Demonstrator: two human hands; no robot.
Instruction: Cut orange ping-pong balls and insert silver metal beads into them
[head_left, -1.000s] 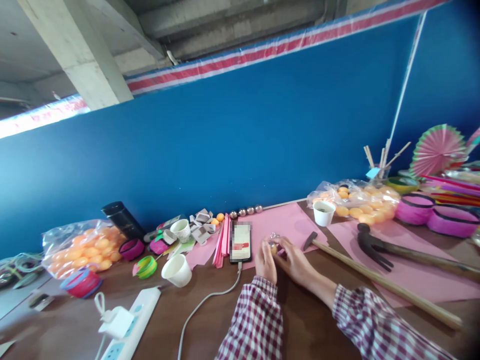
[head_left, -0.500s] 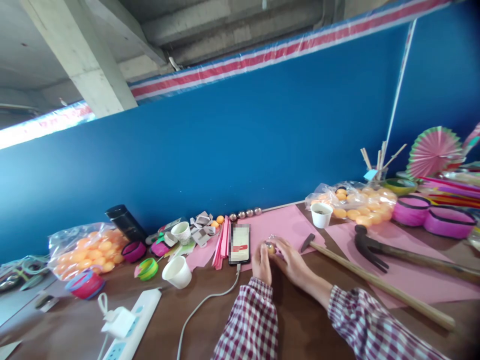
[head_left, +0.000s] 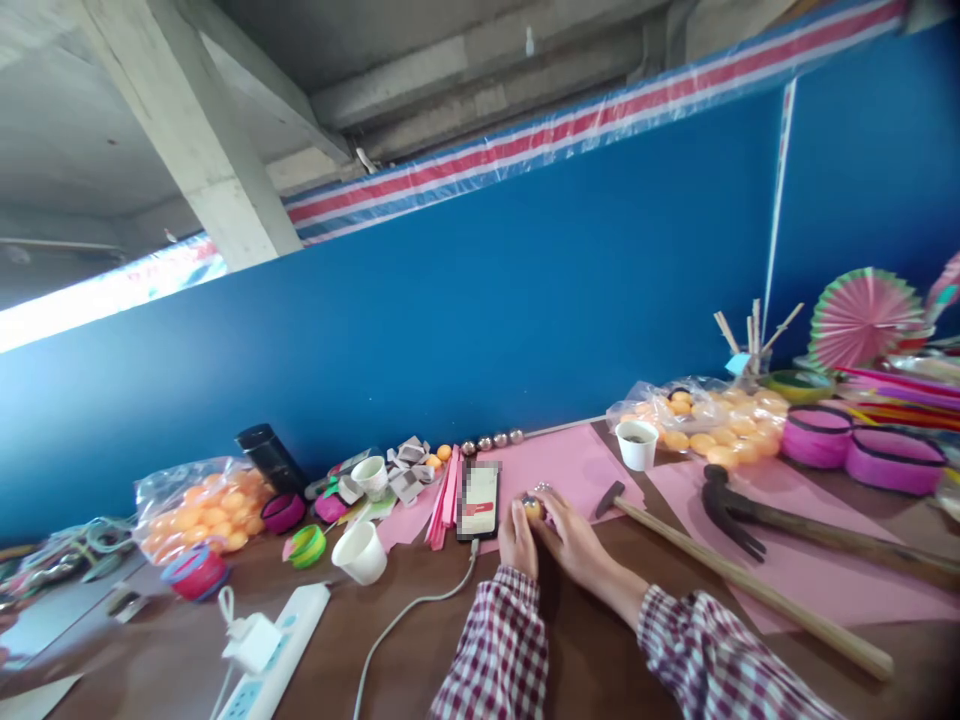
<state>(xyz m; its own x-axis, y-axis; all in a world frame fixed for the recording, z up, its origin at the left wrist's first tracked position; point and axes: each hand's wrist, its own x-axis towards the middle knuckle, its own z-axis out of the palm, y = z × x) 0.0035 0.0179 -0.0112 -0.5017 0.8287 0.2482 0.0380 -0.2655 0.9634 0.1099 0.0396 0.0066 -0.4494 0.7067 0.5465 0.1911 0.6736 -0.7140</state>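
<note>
Left hand [head_left: 517, 545]: narrow, fingers closed in along the near-left side of a shiny ball [head_left: 534, 508]. Right hand [head_left: 580, 540]: fingers bent over the same ball from the other side, so it sits between the two. Contact on the far side is hidden; grip force cannot be told. Small silvery pieces [head_left: 541, 487] show just beyond the ball, by the right fingertips; too small to tell whether they are attached.

Surroundings: phone [head_left: 477, 515] just beside the left hand, to its left. Pink paper [head_left: 570, 465] ahead of both hands. A row of metallic balls [head_left: 500, 440] farther ahead, beyond the paper strips' far end and the phone. Small hammer [head_left: 720, 565] to the right of the right hand, its head the nearest part; claw hammer [head_left: 817, 530] farther right. White cup [head_left: 636, 452] ahead and to the right of the right hand, something dark inside.

Handling (judged): surface looks polished, hence slippery and inclined to roll. Probably stiff, not easily dented. Weight uncertain: heavy for its size if solid metal, light if hollow. Best hold: opposed fingertips at the widest girth, one hand each side, keeping clear of the silvery pieces.
</note>
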